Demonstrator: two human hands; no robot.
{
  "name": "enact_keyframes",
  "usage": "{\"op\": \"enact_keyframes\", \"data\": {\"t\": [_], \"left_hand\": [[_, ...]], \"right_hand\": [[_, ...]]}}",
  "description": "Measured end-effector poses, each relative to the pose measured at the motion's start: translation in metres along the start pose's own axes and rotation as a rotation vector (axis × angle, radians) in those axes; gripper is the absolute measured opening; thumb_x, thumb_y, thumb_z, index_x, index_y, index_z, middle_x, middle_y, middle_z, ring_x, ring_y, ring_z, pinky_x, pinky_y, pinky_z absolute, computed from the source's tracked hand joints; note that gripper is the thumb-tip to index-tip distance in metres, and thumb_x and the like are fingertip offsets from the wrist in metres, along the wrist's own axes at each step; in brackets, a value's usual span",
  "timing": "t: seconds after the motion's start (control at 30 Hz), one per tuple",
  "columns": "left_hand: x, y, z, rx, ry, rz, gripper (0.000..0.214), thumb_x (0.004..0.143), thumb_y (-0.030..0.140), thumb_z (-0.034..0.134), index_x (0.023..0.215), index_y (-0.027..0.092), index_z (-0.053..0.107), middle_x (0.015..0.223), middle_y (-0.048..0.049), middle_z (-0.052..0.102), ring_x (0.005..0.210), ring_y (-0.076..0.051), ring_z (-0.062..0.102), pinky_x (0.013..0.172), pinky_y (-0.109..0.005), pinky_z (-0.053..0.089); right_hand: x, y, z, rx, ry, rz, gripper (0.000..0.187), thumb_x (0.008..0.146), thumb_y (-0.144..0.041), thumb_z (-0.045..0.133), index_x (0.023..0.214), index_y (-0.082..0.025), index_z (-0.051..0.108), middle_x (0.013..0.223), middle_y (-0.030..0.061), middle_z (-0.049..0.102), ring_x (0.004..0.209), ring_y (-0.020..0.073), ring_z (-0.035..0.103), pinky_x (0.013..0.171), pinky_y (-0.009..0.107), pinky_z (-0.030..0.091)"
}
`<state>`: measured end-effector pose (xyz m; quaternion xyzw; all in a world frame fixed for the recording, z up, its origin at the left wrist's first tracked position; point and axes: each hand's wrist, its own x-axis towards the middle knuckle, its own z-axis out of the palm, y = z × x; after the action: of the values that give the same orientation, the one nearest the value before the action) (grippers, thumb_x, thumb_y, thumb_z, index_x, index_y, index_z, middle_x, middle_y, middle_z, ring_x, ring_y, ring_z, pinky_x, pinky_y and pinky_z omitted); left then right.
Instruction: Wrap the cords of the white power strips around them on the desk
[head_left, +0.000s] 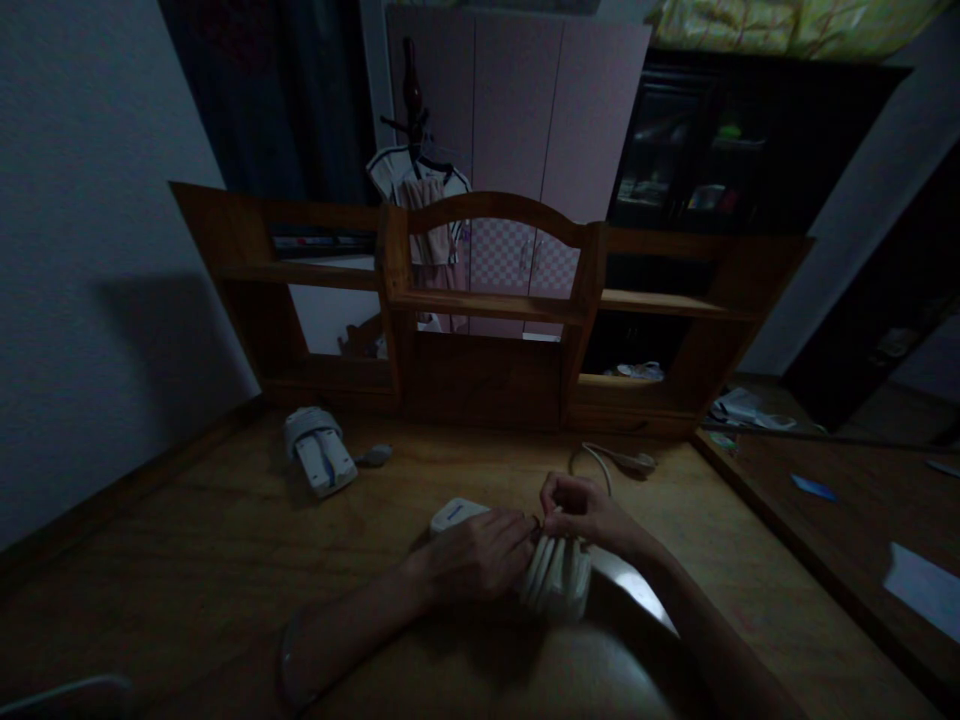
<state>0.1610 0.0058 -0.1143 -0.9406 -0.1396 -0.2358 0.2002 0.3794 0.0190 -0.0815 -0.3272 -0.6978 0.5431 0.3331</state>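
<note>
A white power strip (454, 514) lies on the wooden desk in front of me, its pale cord (559, 580) gathered in several loops at its right end. My left hand (480, 555) lies over the strip, fingers bent around it and reaching to the loops. At the top of the loops my right hand (585, 515) is closed in a pinch on the cord. Something small and dark shows between the two hands, too dim to name. From behind my right hand a length of cord runs out to a plug (639, 463) on the desk.
Back left on the desk (225, 510) lies a second power strip (326, 462) with its cord wrapped around it and its plug (375, 455) beside it. A wooden shelf unit (480, 375) stands along the back edge. At right, a lower surface holds a white paper (926, 590).
</note>
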Motion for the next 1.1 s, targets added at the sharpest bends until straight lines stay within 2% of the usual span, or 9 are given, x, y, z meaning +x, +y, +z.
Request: {"op": "enact_keyframes", "data": {"t": [0.13, 0.23, 0.37, 0.47, 0.63, 0.8, 0.93, 1.1], "left_hand": [[-0.003, 0.001, -0.004, -0.063, -0.013, 0.004, 0.026, 0.092, 0.016, 0.035, 0.109, 0.008, 0.053, 0.117, -0.0161, 0.059, 0.108, -0.023, 0.056, 0.090, -0.036, 0.050], [-0.005, -0.002, -0.007, -0.050, -0.004, -0.080, 0.034, 0.091, 0.013, 0.034, 0.122, 0.005, 0.047, 0.121, -0.0175, 0.058, 0.113, -0.023, 0.055, 0.096, -0.037, 0.048], [-0.005, -0.004, -0.004, -0.003, 0.097, -0.180, 0.039, 0.089, 0.014, 0.038, 0.126, 0.004, 0.043, 0.118, -0.0186, 0.060, 0.112, -0.024, 0.056, 0.095, -0.039, 0.049], [-0.004, -0.003, -0.001, -0.002, 0.133, -0.258, 0.039, 0.088, 0.020, 0.039, 0.124, 0.004, 0.044, 0.114, -0.0196, 0.061, 0.107, -0.025, 0.059, 0.092, -0.041, 0.051], [0.000, -0.002, -0.003, -0.097, 0.109, -0.372, 0.041, 0.086, 0.026, 0.046, 0.122, 0.007, 0.042, 0.107, -0.0174, 0.062, 0.098, -0.026, 0.061, 0.087, -0.042, 0.052], [-0.002, -0.002, -0.003, -0.209, 0.162, -0.473, 0.049, 0.085, 0.030, 0.054, 0.127, 0.014, 0.035, 0.113, -0.0153, 0.059, 0.101, -0.025, 0.060, 0.086, -0.040, 0.052], [-0.003, -0.004, -0.003, -0.287, 0.156, -0.482, 0.073, 0.083, 0.037, 0.059, 0.140, 0.015, 0.018, 0.125, -0.0160, 0.054, 0.111, -0.025, 0.056, 0.092, -0.039, 0.049], [-0.002, -0.006, -0.007, -0.293, 0.044, -0.445, 0.069, 0.088, 0.038, 0.052, 0.143, 0.014, 0.018, 0.124, -0.0161, 0.055, 0.111, -0.025, 0.056, 0.096, -0.040, 0.046]], "right_hand": [[-0.001, 0.000, -0.008, -0.026, -0.089, 0.097, 0.036, 0.076, -0.050, 0.067, 0.083, -0.017, 0.057, 0.072, -0.0025, 0.050, 0.060, 0.0096, 0.043, 0.051, 0.019, 0.032], [0.000, 0.003, -0.013, -0.051, -0.022, 0.138, 0.035, 0.081, -0.053, 0.060, 0.087, -0.018, 0.060, 0.068, -0.0033, 0.048, 0.056, 0.0089, 0.040, 0.046, 0.018, 0.028], [0.005, 0.015, -0.014, -0.013, 0.088, 0.134, 0.036, 0.083, -0.053, 0.058, 0.079, -0.018, 0.061, 0.060, -0.0048, 0.044, 0.051, 0.0083, 0.036, 0.045, 0.019, 0.027], [0.010, 0.022, -0.013, -0.012, 0.126, 0.107, 0.035, 0.082, -0.052, 0.059, 0.077, -0.018, 0.064, 0.059, -0.0042, 0.048, 0.050, 0.0087, 0.038, 0.047, 0.020, 0.030], [0.014, 0.017, -0.010, -0.057, 0.138, -0.009, 0.032, 0.083, -0.047, 0.058, 0.077, -0.017, 0.068, 0.067, -0.0006, 0.058, 0.060, 0.0126, 0.049, 0.059, 0.024, 0.040], [0.015, 0.011, -0.008, -0.127, 0.144, -0.065, 0.033, 0.085, -0.046, 0.056, 0.081, -0.017, 0.070, 0.073, 0.0019, 0.062, 0.068, 0.0163, 0.054, 0.068, 0.028, 0.045], [0.014, 0.015, -0.009, -0.152, 0.131, -0.093, 0.036, 0.086, -0.048, 0.053, 0.081, -0.016, 0.069, 0.070, 0.0011, 0.061, 0.065, 0.0165, 0.054, 0.066, 0.029, 0.046], [0.014, 0.016, -0.008, -0.170, 0.135, -0.124, 0.032, 0.087, -0.043, 0.054, 0.080, -0.015, 0.069, 0.073, 0.0019, 0.064, 0.068, 0.0173, 0.056, 0.067, 0.028, 0.045]]}}
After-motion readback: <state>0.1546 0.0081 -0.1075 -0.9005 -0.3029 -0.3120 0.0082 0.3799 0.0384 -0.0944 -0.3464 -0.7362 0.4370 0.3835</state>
